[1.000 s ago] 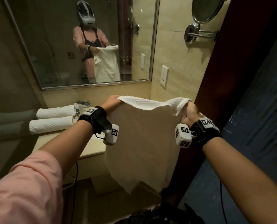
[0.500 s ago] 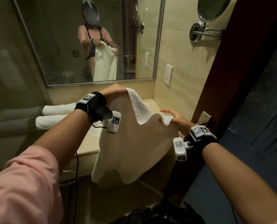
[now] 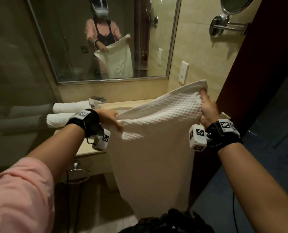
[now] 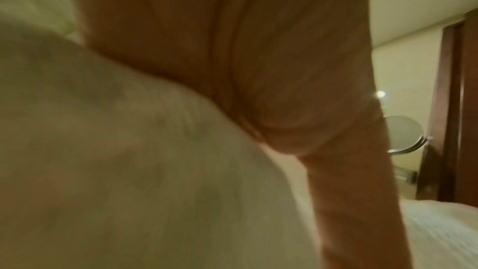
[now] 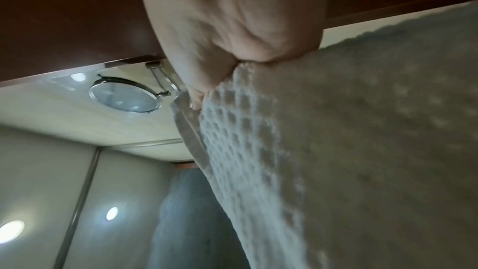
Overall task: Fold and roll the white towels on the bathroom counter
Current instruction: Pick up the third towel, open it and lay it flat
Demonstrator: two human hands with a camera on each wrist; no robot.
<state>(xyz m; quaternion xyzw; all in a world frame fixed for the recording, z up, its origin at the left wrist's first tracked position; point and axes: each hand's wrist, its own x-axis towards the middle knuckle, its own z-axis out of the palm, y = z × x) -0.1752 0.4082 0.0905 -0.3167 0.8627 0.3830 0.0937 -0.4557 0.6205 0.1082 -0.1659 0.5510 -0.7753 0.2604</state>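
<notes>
Gripping towel [image 3: 156, 148] top edge: left hand [image 3: 108, 119], right hand [image 3: 208, 110]

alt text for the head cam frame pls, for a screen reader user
Two hands hold a white waffle towel up over a bathroom counter: the left hand grips its lower corner, the right hand its higher one. Two rolled towels lie at the counter's left, below a wall mirror.

3 white towels [image 3: 154, 148], 2 of them rolled [image 3: 59, 119], 2 mirrors [image 3: 106, 39]
</notes>
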